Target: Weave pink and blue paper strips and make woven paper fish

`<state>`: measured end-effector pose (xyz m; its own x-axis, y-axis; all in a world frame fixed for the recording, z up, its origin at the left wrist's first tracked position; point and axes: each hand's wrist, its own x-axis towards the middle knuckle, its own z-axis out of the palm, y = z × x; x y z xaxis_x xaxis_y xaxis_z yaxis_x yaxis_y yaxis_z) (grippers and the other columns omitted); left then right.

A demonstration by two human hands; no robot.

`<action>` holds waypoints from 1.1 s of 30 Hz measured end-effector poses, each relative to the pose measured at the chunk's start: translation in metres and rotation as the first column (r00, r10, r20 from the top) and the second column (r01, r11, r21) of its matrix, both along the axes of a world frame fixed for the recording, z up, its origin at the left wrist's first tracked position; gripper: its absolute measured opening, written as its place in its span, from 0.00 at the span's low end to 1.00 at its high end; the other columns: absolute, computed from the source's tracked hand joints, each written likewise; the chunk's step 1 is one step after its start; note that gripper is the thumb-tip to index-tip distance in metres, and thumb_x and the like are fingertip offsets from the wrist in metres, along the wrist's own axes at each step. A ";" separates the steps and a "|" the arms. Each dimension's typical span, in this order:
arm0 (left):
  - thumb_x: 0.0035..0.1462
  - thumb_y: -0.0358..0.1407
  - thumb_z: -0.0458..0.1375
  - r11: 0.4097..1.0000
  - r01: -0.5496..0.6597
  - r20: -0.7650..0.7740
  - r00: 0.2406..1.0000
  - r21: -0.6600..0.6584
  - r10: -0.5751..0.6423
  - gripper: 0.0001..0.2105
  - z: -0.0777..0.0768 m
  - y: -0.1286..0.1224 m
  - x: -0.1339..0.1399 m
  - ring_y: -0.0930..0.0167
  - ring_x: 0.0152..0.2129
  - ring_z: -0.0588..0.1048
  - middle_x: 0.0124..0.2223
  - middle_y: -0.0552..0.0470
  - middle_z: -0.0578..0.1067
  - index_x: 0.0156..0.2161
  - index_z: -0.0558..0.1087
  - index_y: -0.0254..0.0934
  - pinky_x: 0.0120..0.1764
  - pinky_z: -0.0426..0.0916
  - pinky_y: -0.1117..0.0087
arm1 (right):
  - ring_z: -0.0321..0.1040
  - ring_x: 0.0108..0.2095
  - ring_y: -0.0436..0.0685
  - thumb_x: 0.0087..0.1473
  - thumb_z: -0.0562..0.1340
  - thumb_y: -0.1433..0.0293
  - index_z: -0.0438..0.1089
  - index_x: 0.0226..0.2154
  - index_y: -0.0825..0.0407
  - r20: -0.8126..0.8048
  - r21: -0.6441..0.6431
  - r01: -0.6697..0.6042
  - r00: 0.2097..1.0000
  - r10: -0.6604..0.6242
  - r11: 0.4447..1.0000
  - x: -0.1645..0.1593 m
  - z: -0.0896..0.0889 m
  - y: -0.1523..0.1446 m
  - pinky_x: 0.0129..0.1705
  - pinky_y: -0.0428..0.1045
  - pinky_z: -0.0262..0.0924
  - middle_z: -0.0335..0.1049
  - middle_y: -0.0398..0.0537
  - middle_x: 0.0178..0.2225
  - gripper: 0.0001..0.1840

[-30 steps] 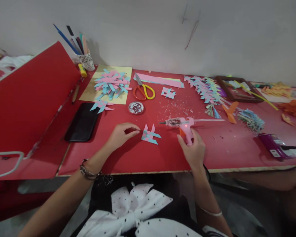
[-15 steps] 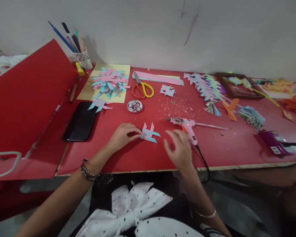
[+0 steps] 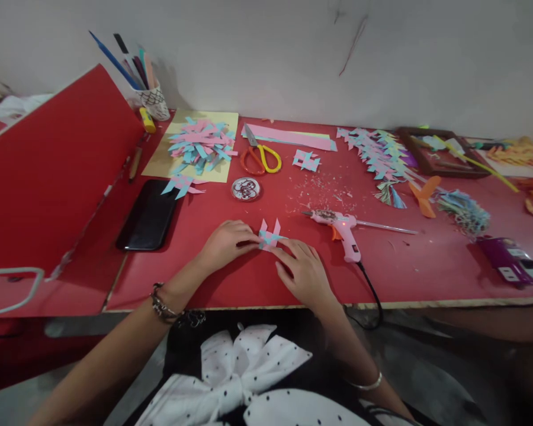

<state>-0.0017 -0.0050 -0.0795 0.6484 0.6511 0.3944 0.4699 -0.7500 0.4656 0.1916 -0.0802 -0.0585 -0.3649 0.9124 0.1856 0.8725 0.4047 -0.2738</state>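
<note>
A small woven paper piece (image 3: 270, 237), partly hidden by fingers on its right, lies near the middle of the red tabletop (image 3: 249, 287). It is pink and blue, two pink points facing far. The left hand (image 3: 228, 247) pinches its left edge; the right hand (image 3: 308, 275), loosely bent, touches its right side, grip unclear. Right: a pink glue gun (image 3: 345, 228), its cord (image 3: 373, 291) partly hidden behind the forearm.

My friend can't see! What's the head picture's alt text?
Left hand and right hand touch a small pink and blue paper piece on a red table; a pink glue gun lies to the right, scissors farther back.
</note>
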 end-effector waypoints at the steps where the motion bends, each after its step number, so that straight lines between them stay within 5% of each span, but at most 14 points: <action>1: 0.56 0.42 0.49 1.000 0.004 -0.002 1.000 0.012 -0.004 0.13 -0.001 0.000 0.000 0.75 0.25 0.69 0.27 0.53 0.74 0.33 0.75 0.39 0.30 0.60 0.74 | 0.60 0.46 0.57 0.51 0.52 0.73 0.67 0.45 0.47 -0.006 -0.001 0.000 1.000 0.000 1.000 0.000 0.000 0.000 0.43 0.53 0.55 0.66 0.50 0.46 0.19; 33: 0.59 0.39 0.45 0.978 0.019 -0.122 0.993 0.208 0.006 0.14 0.006 -0.008 -0.002 0.75 0.24 0.68 0.26 0.54 0.73 0.35 0.73 0.38 0.29 0.61 0.74 | 0.59 0.45 0.58 0.51 0.51 0.72 0.67 0.44 0.49 -0.035 -0.025 0.013 0.999 -0.014 1.000 0.000 -0.002 -0.001 0.43 0.54 0.56 0.65 0.50 0.46 0.18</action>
